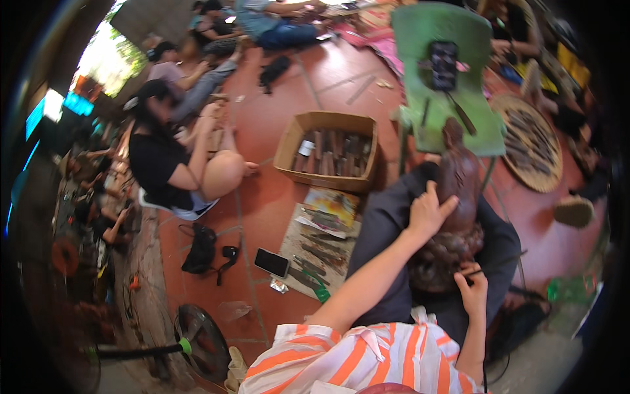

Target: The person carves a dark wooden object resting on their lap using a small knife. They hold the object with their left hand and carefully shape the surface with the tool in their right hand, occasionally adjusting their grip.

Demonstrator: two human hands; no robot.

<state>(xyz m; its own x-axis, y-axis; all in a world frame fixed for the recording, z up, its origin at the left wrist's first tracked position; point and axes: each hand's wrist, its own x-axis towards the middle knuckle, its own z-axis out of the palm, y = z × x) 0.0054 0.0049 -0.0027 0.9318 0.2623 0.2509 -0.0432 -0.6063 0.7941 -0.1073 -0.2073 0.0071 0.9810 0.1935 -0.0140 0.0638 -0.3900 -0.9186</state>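
A dark brown carved wooden statue [457, 180] with a rugged, knotted base [436, 259] stands between my legs, its top toward the green chair. My left hand [430, 211] grips the statue's left side, with the thumb on its front and a finger pointing up along it. Low at the base's right side, my right hand [472, 287] is closed in a pinch around a thin dark tool [478, 272]. The tool's tip is too small to make out.
A green chair [420, 23] ahead bears a phone [443, 65] and tools. Left of my legs are a cardboard box [328, 178] of wooden pieces, a board [298, 243] with several chisels, and another phone [272, 262]. A round woven tray [554, 141] holds tools. People sit around.
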